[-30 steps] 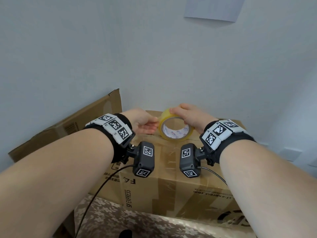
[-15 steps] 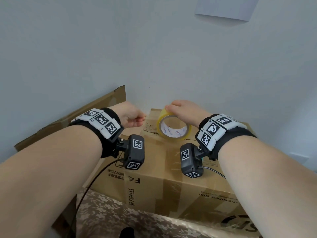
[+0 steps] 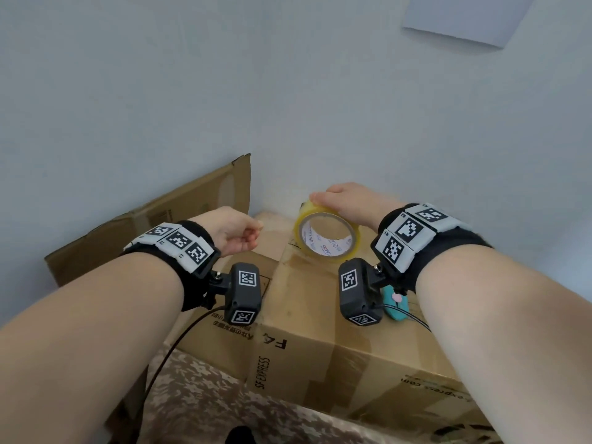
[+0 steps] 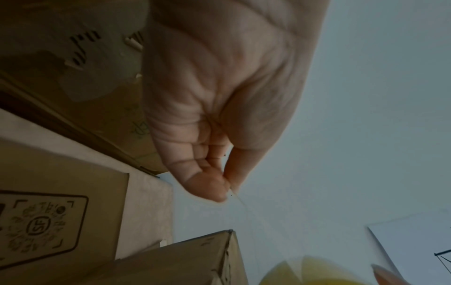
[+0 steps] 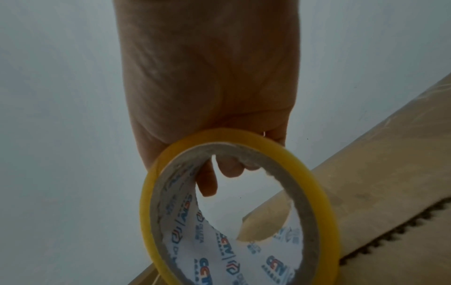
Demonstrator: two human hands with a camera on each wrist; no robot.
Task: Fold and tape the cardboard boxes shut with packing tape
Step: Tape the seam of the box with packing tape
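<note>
A closed brown cardboard box (image 3: 307,318) stands in front of me near the wall. A yellow packing tape roll (image 3: 323,249) stands on edge on its far top. My right hand (image 3: 346,200) grips the roll from above, with fingers (image 5: 229,169) curled into the core of the roll (image 5: 317,196). My left hand (image 3: 254,230) is left of the roll, above the box top. Its thumb and forefinger (image 4: 227,190) pinch the end of a thin clear tape strip (image 4: 246,208) that runs back to the roll (image 4: 305,273).
A second piece of brown cardboard (image 3: 144,225) leans on the wall at the left. A small teal object (image 3: 395,307) lies on the box under my right wrist. Camouflage cloth (image 3: 208,402) lies below the box. The wall is close behind.
My left hand has drawn away from the roll to the left, pinching the tape end. My right hand has carried the roll toward the box's far edge.
</note>
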